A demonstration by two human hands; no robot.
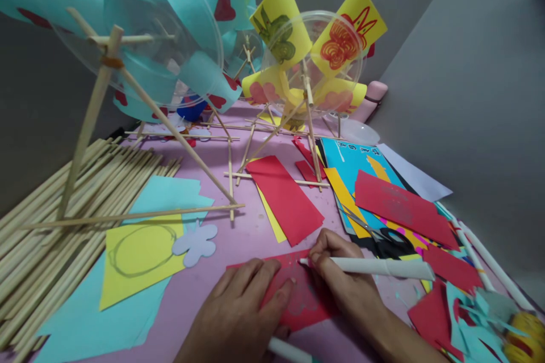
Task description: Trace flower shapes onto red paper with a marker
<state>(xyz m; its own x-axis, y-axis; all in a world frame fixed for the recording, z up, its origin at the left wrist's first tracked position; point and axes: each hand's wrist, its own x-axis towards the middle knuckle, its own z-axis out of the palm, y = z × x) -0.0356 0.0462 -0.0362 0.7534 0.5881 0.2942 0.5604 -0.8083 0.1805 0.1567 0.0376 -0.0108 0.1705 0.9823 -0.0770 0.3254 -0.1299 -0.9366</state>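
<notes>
My left hand (242, 309) lies flat with fingers stretched out on a red paper piece (304, 300) at the near edge of the pink table (238, 232). My right hand (340, 272) pinches a white pen (374, 266), its tip touching the top edge of the same red paper. A faint drawn outline shows on the red paper between both hands. A second white pen (289, 350) lies under my left wrist.
A bundle of wooden sticks (55, 221) lies left. Two stick-and-plastic-plate wheels stand behind: a blue one (140, 39) and a yellow one (310, 57). Yellow paper (140, 255), a red strip (285, 198), scissors (378, 235) and coloured sheets (392, 198) lie around. Paper scraps (472, 312) sit right.
</notes>
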